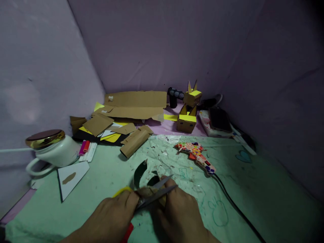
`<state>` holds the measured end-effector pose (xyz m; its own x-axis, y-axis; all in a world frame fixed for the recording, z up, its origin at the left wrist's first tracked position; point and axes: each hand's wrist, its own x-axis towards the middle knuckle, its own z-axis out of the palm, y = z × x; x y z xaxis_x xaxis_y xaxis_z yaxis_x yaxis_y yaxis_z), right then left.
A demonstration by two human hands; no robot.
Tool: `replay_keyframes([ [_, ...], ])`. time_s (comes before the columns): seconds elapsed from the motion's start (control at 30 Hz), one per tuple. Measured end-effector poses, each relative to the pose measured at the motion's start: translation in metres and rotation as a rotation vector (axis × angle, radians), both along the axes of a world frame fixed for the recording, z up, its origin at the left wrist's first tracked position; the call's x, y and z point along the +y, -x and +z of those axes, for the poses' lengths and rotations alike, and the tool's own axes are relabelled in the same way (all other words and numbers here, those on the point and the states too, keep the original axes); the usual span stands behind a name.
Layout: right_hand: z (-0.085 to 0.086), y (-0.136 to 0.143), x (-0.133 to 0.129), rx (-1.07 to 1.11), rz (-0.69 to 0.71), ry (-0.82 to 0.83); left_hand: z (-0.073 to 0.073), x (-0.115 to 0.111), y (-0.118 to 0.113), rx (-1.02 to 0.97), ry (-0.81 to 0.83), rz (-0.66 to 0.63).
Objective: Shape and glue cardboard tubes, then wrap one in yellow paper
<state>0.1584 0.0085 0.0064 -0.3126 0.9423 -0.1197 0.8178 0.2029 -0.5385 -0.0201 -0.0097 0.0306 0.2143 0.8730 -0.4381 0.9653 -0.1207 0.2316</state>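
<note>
At centre right, the glue gun [196, 154] is showing red, orange and purple patterning over a pale ground, while its cord [235, 204] is showing black. The counter [111, 182] is looking pale green, and the mug [59, 152] at left is showing white beneath a gold-rimmed, dark reddish lid [45, 137].

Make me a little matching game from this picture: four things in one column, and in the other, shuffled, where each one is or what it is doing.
1. White mug with a gold-rimmed lid
2. Flower-patterned glue gun
3. Brown cardboard tube
4. Grey-bladed scissors

A. Joined to a black cord
B. In the left hand, blades apart
C. Beside the pink, red and white markers
D. Just in front of the flat brown cardboard scraps

Right pairs: 1-C, 2-A, 3-D, 4-B
</note>
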Motion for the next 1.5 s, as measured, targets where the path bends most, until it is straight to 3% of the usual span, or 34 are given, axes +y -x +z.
replay_keyframes([
  [0.1,0.006,0.001,0.005,-0.013,-0.020,0.069,-0.002,0.007,0.003,-0.053,0.038,-0.070],
  [0.17,0.012,0.000,0.012,0.019,-0.050,0.105,0.003,0.019,0.005,-0.119,-0.016,-0.047],
  [0.27,0.020,-0.007,0.025,0.208,-0.087,0.151,0.019,0.045,0.012,-0.190,-0.263,0.090],
  [0.37,0.023,-0.019,0.033,0.543,-0.053,0.247,0.029,0.074,0.017,-0.131,-0.449,0.162],
  [0.53,0.019,-0.034,0.037,0.975,0.083,0.276,0.016,0.094,0.007,-0.036,-0.499,0.134],
  [0.73,0.012,-0.036,0.046,1.127,-0.085,0.233,0.001,0.088,0.002,-0.129,-0.536,0.122],
  [0.9,0.006,-0.041,0.050,1.113,-0.076,0.152,-0.003,0.080,0.004,-0.018,-0.383,0.145],
  [1.07,-0.001,-0.043,0.053,1.015,-0.081,0.072,-0.001,0.077,-0.005,0.124,-0.245,0.061],
  [1.27,-0.011,-0.041,0.056,0.885,-0.056,0.019,0.004,0.077,-0.004,0.170,-0.221,0.021],
  [1.5,-0.010,-0.037,0.052,0.903,-0.090,0.037,0.000,0.077,0.000,0.149,-0.250,0.026],
])
